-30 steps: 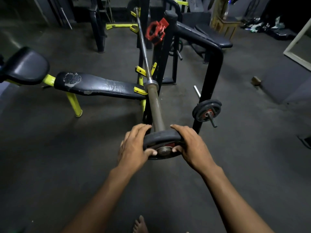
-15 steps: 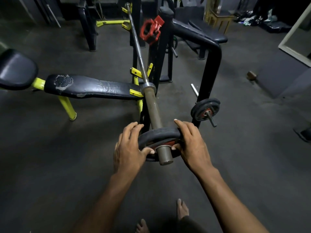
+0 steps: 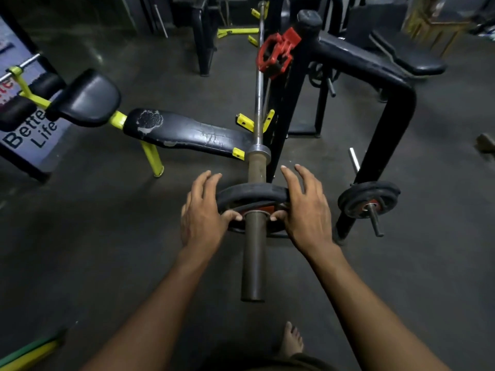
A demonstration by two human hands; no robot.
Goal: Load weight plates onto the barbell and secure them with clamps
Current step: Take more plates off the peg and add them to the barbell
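A black weight plate (image 3: pixel 251 190) with a red hub sits on the barbell sleeve (image 3: pixel 253 263), about midway between the sleeve's free end and its collar. My left hand (image 3: pixel 203 212) holds the plate's left rim and my right hand (image 3: pixel 308 210) its right rim. Both thumbs press the near face beside the sleeve, and the fingers reach over the rim to the far side. A red clamp (image 3: pixel 276 53) hangs on the black rack post behind, beside the bar's thin shaft.
A second small plate (image 3: pixel 368 199) sits on a peg of the black rack frame (image 3: pixel 388 124) at right. A worn black bench (image 3: pixel 187 132) with yellow legs lies at left, a printed sign (image 3: pixel 24 135) beyond it. My bare foot (image 3: pixel 290 341) stands below the sleeve's end.
The plate has slid from the sleeve's tip farther along toward the collar, so a long stretch of bare sleeve now shows in front of it. Both hands moved with it.
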